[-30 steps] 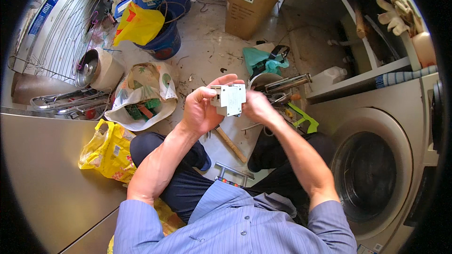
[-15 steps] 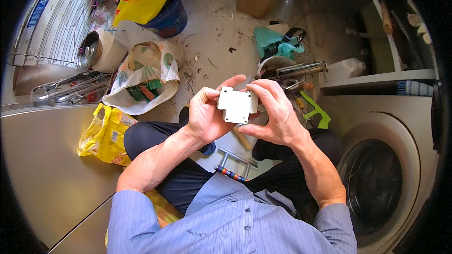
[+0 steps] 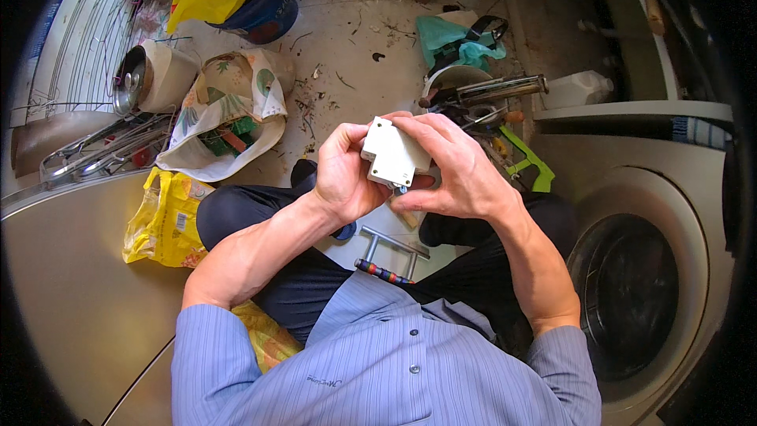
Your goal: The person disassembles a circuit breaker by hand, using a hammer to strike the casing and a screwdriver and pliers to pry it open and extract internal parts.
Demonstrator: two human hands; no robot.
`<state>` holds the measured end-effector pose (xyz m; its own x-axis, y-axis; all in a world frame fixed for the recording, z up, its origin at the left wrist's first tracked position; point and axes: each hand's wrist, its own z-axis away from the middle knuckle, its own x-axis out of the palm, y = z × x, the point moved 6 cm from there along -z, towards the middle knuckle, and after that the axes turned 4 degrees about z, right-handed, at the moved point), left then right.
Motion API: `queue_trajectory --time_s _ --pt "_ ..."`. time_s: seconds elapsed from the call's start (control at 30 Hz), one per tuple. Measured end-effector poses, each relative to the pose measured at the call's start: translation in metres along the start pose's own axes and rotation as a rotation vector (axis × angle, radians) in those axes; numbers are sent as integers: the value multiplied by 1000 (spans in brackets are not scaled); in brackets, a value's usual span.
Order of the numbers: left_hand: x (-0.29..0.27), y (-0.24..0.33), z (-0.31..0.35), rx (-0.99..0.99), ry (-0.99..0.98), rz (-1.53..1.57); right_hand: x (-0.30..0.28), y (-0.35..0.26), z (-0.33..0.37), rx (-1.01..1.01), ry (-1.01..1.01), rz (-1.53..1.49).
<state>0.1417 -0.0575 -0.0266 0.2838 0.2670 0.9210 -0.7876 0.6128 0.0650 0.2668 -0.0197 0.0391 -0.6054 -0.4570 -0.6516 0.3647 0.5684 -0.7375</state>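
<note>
From where I stand, the person sits with knees spread, both hands raised in front over the floor [image 3: 347,59]. Between them is a small white block [image 3: 392,154], stepped in outline, with dark dots near its corners and a bit of blue at its lower edge. It is held up clear of the floor, tilted a little.

The left hand [image 3: 341,177] has its fingers clamped on the block's left side, the thumb along the edge and the rest partly hidden behind. The right hand [image 3: 461,170] has its fingers closed around the block's right side, fingertips over the top, thumb low by the blue bit.

Below the hands, a grey metal handle [image 3: 386,246] lies between the legs, near a striped rod [image 3: 384,271]. A yellow bag [image 3: 162,221] sits beside the left knee, and a leaf-patterned bag [image 3: 266,102] gapes open beyond it. Over on the right, a bright green tool [image 3: 532,162] lies near a washing machine [image 3: 631,292]. A teal bag [image 3: 441,39] rests farther out.
</note>
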Motion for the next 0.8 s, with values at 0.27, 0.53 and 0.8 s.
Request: queue_trajectory --time_s 0.27,0.53,0.8 --pt "-1 6 -5 117 194 -164 3 10 4 162 60 -28" --pt "-4 8 -2 101 188 -335 -11 6 0 88 177 -47" --pt "-13 0 -1 46 223 -369 -8 9 0 88 64 -99"
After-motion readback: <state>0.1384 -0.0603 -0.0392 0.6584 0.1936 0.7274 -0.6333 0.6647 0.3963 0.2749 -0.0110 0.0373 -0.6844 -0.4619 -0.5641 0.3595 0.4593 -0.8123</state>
